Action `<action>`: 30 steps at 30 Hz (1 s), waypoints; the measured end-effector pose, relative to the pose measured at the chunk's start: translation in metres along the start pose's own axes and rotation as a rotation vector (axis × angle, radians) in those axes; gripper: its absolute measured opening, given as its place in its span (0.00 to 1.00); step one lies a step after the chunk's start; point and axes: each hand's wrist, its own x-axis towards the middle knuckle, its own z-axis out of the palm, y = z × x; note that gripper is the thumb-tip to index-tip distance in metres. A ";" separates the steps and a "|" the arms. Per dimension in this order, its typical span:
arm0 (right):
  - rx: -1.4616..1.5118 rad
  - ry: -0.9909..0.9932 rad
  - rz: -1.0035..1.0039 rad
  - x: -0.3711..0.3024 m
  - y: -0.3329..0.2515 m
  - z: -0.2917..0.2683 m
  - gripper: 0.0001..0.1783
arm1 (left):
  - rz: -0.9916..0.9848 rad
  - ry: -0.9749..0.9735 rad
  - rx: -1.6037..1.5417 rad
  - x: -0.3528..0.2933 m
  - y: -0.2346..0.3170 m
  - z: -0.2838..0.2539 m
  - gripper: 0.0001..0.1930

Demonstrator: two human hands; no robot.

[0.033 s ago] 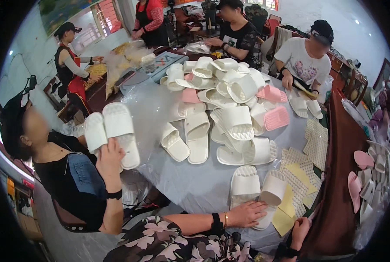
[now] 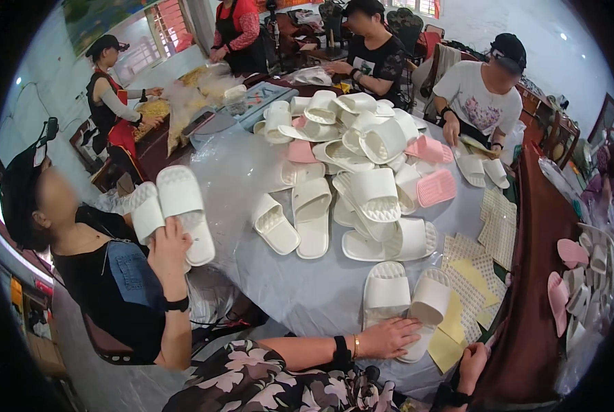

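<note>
A pair of white slide slippers lies side by side at the near edge of the table, the left slipper (image 2: 385, 292) and the right slipper (image 2: 432, 295) both toe strap up. My left hand (image 2: 391, 338) rests flat over their heel ends, fingers stretched out to the right. Right of them, my right hand (image 2: 472, 364) is closed at the table edge, beside a yellow sheet (image 2: 448, 351); what its fingers hold, if anything, is hidden. Sheets of small printed labels (image 2: 466, 264) are spread beyond the yellow paper.
A heap of white slippers (image 2: 379, 137) with a few pink slippers (image 2: 435, 187) fills the table's middle. At left a co-worker holds up white slippers (image 2: 181, 199). More slippers (image 2: 576, 288) lie beyond the brown board (image 2: 520, 288) on the right. Other people work around the table.
The co-worker at left has lowered and tilted the held slippers slightly. My hands and the pair under my left hand look the same.
</note>
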 end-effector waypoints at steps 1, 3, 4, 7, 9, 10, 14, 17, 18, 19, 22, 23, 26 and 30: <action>0.019 -0.015 0.024 0.001 0.002 0.001 0.06 | 0.012 0.009 -0.011 0.000 -0.001 0.002 0.26; 0.009 -0.004 0.052 0.001 0.003 0.005 0.06 | 0.002 -0.002 -0.008 -0.001 -0.001 0.004 0.26; -0.003 0.005 0.085 0.001 0.004 0.006 0.06 | -0.008 -0.017 -0.009 0.000 -0.001 0.003 0.26; -0.025 0.030 -0.009 0.002 0.012 0.009 0.06 | -0.017 -0.013 -0.016 -0.003 -0.003 0.007 0.26; -0.028 0.022 -0.011 0.002 0.020 0.011 0.07 | -0.016 -0.001 -0.007 -0.003 -0.002 0.008 0.26; -0.033 0.018 -0.002 0.002 0.023 0.012 0.07 | -0.008 0.002 -0.005 -0.003 -0.001 0.008 0.26; -0.033 0.011 0.035 -0.003 0.027 0.011 0.06 | -0.024 -0.069 -0.014 0.000 0.000 0.004 0.26; -0.013 0.007 0.013 -0.003 0.028 0.015 0.06 | -0.032 -0.050 -0.001 -0.002 0.000 0.004 0.26; -0.026 0.013 0.012 -0.003 0.026 0.015 0.06 | -0.030 -0.040 0.003 -0.002 -0.001 0.005 0.26; -0.027 0.013 0.011 -0.003 0.026 0.015 0.06 | -0.027 -0.029 0.006 -0.003 -0.001 0.005 0.26; -0.048 0.011 -0.012 -0.004 0.027 0.014 0.05 | -0.030 -0.032 -0.001 -0.003 -0.002 0.006 0.26; -0.015 0.016 0.003 -0.005 0.027 0.013 0.05 | -0.030 -0.031 -0.002 -0.003 -0.002 0.007 0.26; 0.063 0.022 0.024 -0.007 0.029 0.007 0.06 | -0.017 0.005 -0.003 -0.005 0.000 0.013 0.26; 0.160 0.023 0.027 -0.018 0.045 -0.005 0.05 | -0.011 -0.026 -0.015 -0.004 0.004 0.013 0.26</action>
